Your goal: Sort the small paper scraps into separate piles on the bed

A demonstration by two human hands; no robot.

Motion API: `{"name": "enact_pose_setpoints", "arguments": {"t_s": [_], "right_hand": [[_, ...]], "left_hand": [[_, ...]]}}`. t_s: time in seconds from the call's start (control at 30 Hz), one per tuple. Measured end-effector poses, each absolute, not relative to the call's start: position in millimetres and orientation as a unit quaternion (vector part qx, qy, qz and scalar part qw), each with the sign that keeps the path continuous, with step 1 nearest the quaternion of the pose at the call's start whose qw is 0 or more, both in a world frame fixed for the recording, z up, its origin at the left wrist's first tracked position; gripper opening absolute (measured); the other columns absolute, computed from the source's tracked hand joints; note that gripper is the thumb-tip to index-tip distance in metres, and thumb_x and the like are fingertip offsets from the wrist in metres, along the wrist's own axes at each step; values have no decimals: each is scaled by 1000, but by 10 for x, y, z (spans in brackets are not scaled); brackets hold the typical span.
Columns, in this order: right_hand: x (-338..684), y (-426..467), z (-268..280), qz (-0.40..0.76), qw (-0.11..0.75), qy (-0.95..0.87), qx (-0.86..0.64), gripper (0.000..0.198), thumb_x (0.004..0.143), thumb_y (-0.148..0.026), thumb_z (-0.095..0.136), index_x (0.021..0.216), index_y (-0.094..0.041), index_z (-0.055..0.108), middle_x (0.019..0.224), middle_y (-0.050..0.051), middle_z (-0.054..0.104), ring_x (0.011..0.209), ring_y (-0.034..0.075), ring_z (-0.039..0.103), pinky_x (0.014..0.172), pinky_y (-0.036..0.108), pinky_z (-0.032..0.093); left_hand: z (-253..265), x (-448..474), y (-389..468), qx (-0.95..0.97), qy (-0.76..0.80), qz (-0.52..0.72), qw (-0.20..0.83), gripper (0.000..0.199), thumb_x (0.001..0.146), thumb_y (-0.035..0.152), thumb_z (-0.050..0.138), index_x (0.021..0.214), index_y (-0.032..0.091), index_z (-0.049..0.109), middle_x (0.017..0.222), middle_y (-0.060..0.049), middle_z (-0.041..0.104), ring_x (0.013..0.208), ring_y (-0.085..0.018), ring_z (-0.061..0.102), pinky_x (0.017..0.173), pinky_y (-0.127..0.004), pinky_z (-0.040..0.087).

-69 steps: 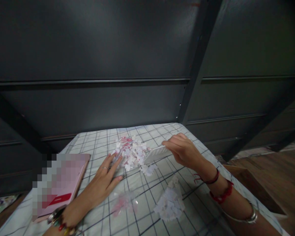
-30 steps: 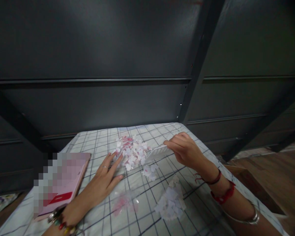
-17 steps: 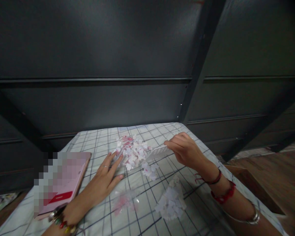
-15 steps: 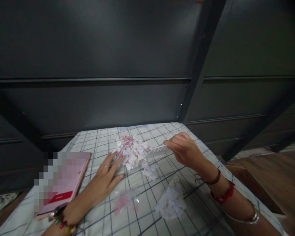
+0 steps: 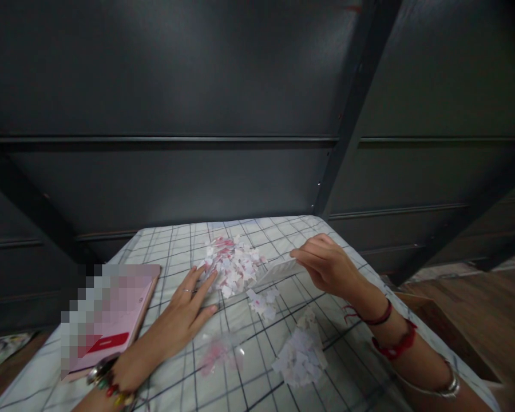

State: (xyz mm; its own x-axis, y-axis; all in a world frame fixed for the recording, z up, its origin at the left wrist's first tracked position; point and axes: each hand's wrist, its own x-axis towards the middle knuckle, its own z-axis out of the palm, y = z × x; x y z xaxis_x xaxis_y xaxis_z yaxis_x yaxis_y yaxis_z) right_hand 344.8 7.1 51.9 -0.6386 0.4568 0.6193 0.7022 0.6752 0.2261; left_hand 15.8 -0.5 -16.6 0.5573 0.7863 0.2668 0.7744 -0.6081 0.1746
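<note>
A heap of torn white and pink paper scraps [image 5: 236, 268] lies towards the back of the table. My left hand [image 5: 189, 306] rests with fingers spread, its fingertips at the heap's near left edge. My right hand [image 5: 326, 263] pinches one end of a flat white ridged strip [image 5: 278, 270], possibly a comb; its exact kind is unclear. The strip's other end reaches the heap's right side. Just in front of it sits a small cluster of scraps [image 5: 264, 303]. Nearer to me lies another pile of white scraps [image 5: 300, 355].
A clear plastic piece with pink bits [image 5: 221, 352] lies on the checked tablecloth [image 5: 249, 395]. To the left is a pink tablet-like device [image 5: 115, 320], partly pixelated. Dark metal panels [image 5: 175, 183] rise behind the table. On the right floor stands an open cardboard box [image 5: 450, 337].
The strip has shifted slightly and tilted in my right hand, and the small scrap cluster now lies a little apart from it. My left hand stays nearly still.
</note>
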Motion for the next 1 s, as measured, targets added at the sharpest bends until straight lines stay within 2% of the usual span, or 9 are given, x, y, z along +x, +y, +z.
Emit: {"name": "enact_pose_setpoints", "arguments": {"t_s": [0.3,0.73,1.0], "right_hand": [[3339,64,509,-261,274,-868,-321,27,79,-2,35,84,-15,58,60,0,50,62,14,38,66,28,32],[3330,80,455,-281,255,-859,-344,29,78,-1,34,87,-16,58,63,1,53,64,16,39,64,31,31],[3338,80,473,-273,244,-867,-339,32,73,1,35,86,-16,58,63,0,52,64,15,39,65,29,30]], "left_hand": [[-170,161,-4,878,447,170,15,58,93,40,35,143,37,4,149,-6,12,135,-32,18,105,-52,26],[-171,163,-2,878,453,154,18,59,94,39,33,142,38,-2,148,-7,10,135,-34,15,105,-54,25],[-165,159,-8,877,452,165,17,59,93,40,34,142,39,1,149,-5,11,134,-33,18,105,-52,27]]}}
